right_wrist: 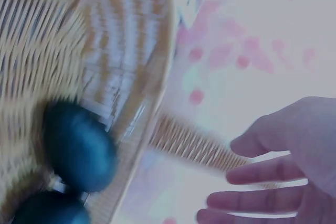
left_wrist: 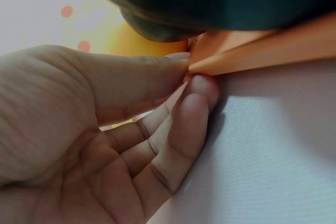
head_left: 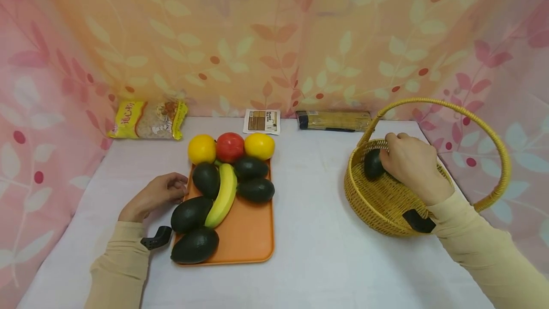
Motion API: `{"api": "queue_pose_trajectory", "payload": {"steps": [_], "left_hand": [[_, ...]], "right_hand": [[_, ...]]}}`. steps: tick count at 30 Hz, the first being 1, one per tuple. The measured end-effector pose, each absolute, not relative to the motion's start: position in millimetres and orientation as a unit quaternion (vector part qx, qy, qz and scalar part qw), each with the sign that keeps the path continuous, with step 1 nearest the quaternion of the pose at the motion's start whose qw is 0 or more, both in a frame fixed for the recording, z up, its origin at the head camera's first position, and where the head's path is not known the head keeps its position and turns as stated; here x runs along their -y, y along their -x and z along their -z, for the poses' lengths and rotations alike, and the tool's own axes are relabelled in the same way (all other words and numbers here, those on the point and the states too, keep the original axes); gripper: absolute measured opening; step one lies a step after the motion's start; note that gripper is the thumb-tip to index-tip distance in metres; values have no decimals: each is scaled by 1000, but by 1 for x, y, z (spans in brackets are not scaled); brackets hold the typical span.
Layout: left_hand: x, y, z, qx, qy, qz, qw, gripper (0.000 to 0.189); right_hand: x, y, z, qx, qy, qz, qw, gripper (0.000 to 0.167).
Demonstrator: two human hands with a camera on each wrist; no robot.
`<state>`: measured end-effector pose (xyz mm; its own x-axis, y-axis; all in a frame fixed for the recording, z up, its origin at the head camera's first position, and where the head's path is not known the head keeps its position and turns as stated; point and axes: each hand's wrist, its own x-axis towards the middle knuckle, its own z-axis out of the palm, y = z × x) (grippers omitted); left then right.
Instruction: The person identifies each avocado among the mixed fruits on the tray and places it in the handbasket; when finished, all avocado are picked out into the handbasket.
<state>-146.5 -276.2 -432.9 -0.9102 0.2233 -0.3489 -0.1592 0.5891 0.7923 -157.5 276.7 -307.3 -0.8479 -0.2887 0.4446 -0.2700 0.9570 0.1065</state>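
My left hand [head_left: 160,193] pinches the left rim of an orange tray [head_left: 246,232]; in the left wrist view the thumb lies on top of the rim and the fingertips [left_wrist: 202,90] below it. Several dark avocados [head_left: 195,245] lie on the tray around a yellow banana [head_left: 222,197]. Over the wicker basket [head_left: 364,211] is my right hand [head_left: 409,163], back upward. Its fingers are apart and hold nothing in the right wrist view, where two avocados [right_wrist: 79,145] lie inside the basket. One avocado [head_left: 373,163] shows beside that hand in the head view.
An orange fruit [head_left: 202,149], a red fruit [head_left: 230,147] and a yellow fruit [head_left: 259,147] line the tray's far end. Along the back are a yellow food bag [head_left: 148,119], a white packet [head_left: 261,121] and a long package [head_left: 333,121]. The basket's tall handle [head_left: 493,139] arches over the right arm.
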Motion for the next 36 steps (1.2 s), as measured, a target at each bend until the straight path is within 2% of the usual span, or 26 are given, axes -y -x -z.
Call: {"api": "queue_pose_trajectory", "payload": {"steps": [5,9,21,33,36], "left_hand": [[277,147,433,-864,-18,-455,214,45],[279,148,436,-867,-13,-451,214,45],[278,146,438,-861,-26,-462,211,44],[279,146,437,-858,-24,-468,210,44],[279,146,437,-858,-25,-469,209,44]], "right_hand": [[-237,148,308,928,-211,7,305,14],[-204,145,316,910,-257,2,327,24],[-110,133,359,911,-333,26,240,49],[-67,124,389,907,-371,59,191,63],[-62,124,396,903,-378,69,190,62]]}}
